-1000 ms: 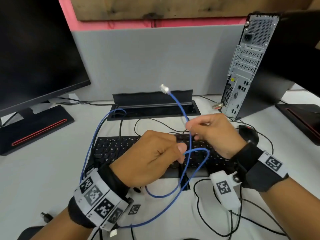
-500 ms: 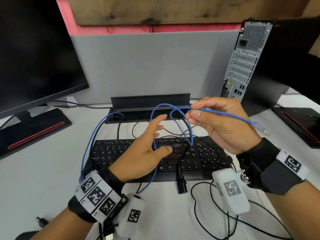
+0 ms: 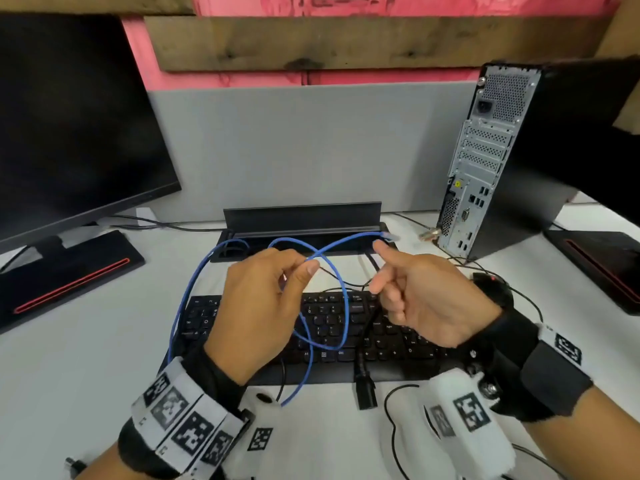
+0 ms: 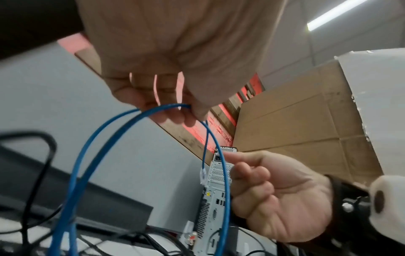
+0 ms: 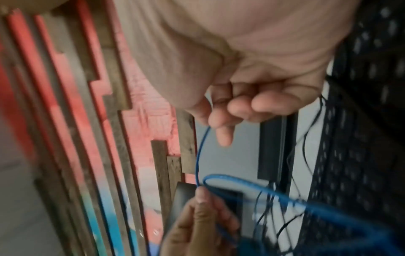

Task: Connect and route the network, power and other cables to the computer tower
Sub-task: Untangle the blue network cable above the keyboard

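Note:
The blue network cable (image 3: 346, 306) loops over the keyboard, and its clear plug (image 3: 388, 235) hangs free over the desk's cable tray. My left hand (image 3: 306, 266) pinches the cable between thumb and fingers where two strands cross; the left wrist view shows this pinch (image 4: 186, 110). My right hand (image 3: 377, 268) is just right of it, index finger straight and pointing at the plug, thumb apart, other fingers curled, gripping nothing. The computer tower (image 3: 485, 161) stands at the back right with its silver port panel facing me. In the left wrist view the plug (image 4: 202, 175) dangles in front of the tower (image 4: 217, 190).
A black keyboard (image 3: 398, 334) lies under my hands, with a loose black power plug (image 3: 365, 393) at its front edge. Thin black wires trail right toward a mouse (image 3: 491, 289). The open cable tray (image 3: 304, 233) sits behind, a monitor (image 3: 69, 133) at left, and another stand (image 3: 602, 265) at right.
My right hand has let go of the cable end, and the left hand has closed into a pinch on it. The plug has swung from my right side back toward the tray.

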